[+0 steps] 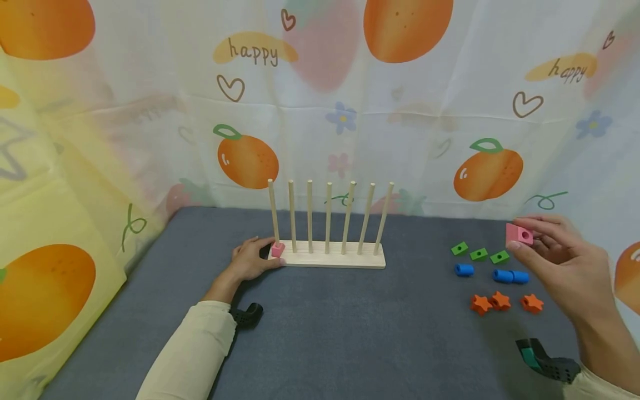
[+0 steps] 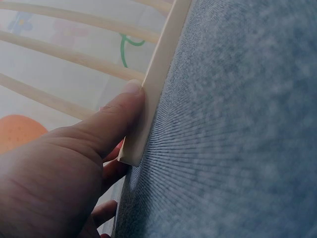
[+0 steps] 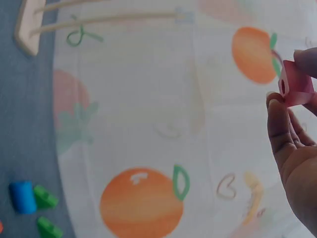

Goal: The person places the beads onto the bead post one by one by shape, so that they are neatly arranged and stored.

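Observation:
A wooden peg board with several upright pegs stands at the back middle of the table. One pink block sits around the foot of its leftmost peg. My left hand grips the board's left end. In the left wrist view the thumb lies along the edge of the base, with other fingers partly hidden behind. Off to the right and raised above the table, my right hand pinches a second pink block between thumb and fingers. A hole shows in that block.
Near the right hand lie green blocks, blue cylinders and orange star-shaped beads, loosely in rows. The grey table ends at a printed curtain behind. Black wrist straps show on both arms.

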Available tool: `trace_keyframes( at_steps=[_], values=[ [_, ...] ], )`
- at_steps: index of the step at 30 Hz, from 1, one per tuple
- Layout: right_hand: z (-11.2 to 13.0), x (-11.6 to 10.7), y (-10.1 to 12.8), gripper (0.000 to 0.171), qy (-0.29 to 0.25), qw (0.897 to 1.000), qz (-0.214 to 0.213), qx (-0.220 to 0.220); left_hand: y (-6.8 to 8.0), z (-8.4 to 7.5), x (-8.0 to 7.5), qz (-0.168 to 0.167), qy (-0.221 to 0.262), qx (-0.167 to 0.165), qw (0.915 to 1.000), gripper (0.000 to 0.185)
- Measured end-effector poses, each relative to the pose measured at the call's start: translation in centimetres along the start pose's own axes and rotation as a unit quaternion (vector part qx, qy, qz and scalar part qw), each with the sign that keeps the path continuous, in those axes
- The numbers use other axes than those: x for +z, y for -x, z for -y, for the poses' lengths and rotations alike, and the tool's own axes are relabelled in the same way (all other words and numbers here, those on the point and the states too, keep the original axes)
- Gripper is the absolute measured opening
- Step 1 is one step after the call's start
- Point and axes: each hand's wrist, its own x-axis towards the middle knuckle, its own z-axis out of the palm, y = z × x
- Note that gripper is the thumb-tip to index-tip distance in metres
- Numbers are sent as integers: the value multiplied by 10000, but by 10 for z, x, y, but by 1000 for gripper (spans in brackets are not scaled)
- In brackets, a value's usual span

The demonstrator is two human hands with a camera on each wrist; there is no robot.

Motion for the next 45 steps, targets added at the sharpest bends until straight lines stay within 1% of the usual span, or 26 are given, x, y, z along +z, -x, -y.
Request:
trace_keyframes(
  at_steps=[2,4,6,9,14,19,22,24,26,30,32,33,37,43,45],
  values=[
    [6,4,-6,42,-272,9995,22,-174,0,0,0,4,-3,-9,10000,78],
    [12,8,-12,44,-747,9967,103,-312,0,0,0,13,0,-11,10000,78],
    [17,12,-18,45,-1197,9915,197,-464,0,0,0,15,-7,-10,10000,78],
    [26,20,-29,47,-1980,9780,279,-586,0,0,0,15,-21,-2,10000,78],
    [47,35,-49,43,-2794,9570,292,-727,-1,2,1,3,-31,-22,10000,79],
    [67,54,-65,39,-3042,9464,542,-937,-1,1,0,13,-35,-25,10000,78],
    [77,65,-71,39,-3036,9460,679,-908,0,1,0,18,-18,-24,10000,78],
    [80,73,-75,39,-2988,9466,727,-973,0,0,0,20,-4,-29,10000,78],
    [83,81,-79,41,-3008,9449,730,-1061,1,0,0,8,-8,-24,10000,78],
    [89,98,-90,41,-2994,9412,645,-1426,0,0,0,5,-9,-46,10000,79],
    [93,106,-94,40,-3102,9373,601,-1468,0,0,0,19,-18,-74,10000,79],
    [96,111,-97,38,-3089,9370,601,-1514,0,0,-1,30,-20,-91,10000,79],
    [107,131,-104,35,-3322,9304,689,-1388,0,-1,-2,65,-49,-144,9999,79],
    [122,162,-112,37,-3299,9309,909,-1281,-1,-2,0,71,-74,-147,9998,79],
    [125,173,-114,37,-3356,9293,977,-1189,-1,-1,0,63,-65,-136,9999,79]
  ],
)
